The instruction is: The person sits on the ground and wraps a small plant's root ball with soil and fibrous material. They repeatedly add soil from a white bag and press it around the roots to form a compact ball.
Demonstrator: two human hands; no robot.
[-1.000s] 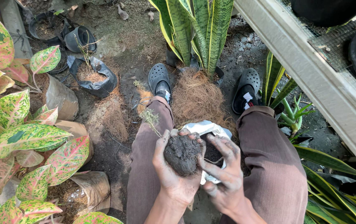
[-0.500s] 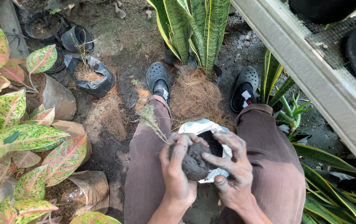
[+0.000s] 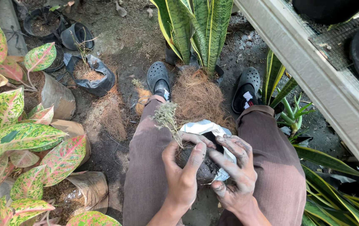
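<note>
My left hand point(image 3: 183, 173) and right hand point(image 3: 233, 169) both cup the root ball point(image 3: 204, 167) so its soil stays packed. The bag point(image 3: 202, 125) sits open beneath, catching crumbs

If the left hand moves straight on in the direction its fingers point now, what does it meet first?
The left hand already grips the dark soil ball, fingers pointing up and away. Past it, the first thing looks like the white plastic bag, then the heap of brown fibre. Depth is unclear, so this is approximate.

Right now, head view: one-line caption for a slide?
Seated person's left hand and right hand cup a dark soil ball with a small seedling over a white bag.
</note>
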